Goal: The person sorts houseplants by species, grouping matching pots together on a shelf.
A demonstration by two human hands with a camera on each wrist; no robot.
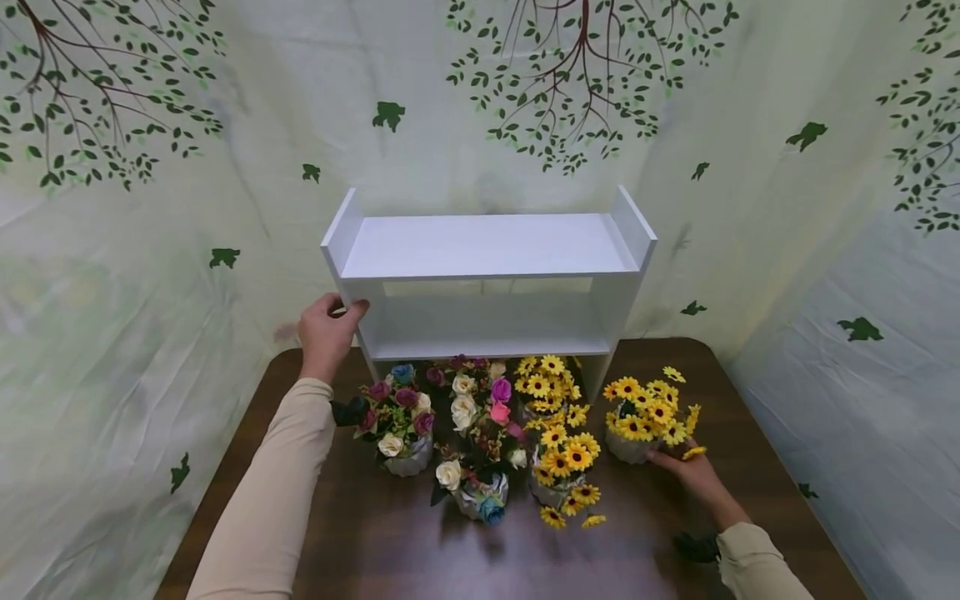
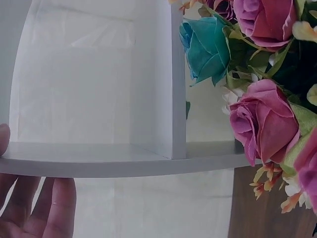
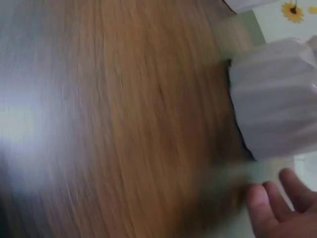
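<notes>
A white two-tier shelf [image 1: 480, 250] stands at the back of the table. My left hand [image 1: 327, 337] grips its left side panel, thumb on the inner face and fingers [image 2: 63, 203] on the outer face in the left wrist view. At the right, my right hand [image 1: 693, 479] is beside a pot of yellow daisy-like flowers [image 1: 652, 412]. The right wrist view shows its pale wrapped pot [image 3: 272, 99] just above the loosely bent fingers [image 3: 260, 201], with a small gap; the thumb is not visible there.
In front of the shelf are a pot of purple and cream roses [image 1: 401, 417], mixed roses [image 1: 480, 450] in the middle and more yellow flowers [image 1: 566, 458]. They stand close together on the dark wooden table [image 1: 405, 550]. A leaf-printed curtain [image 1: 480, 125] hangs behind.
</notes>
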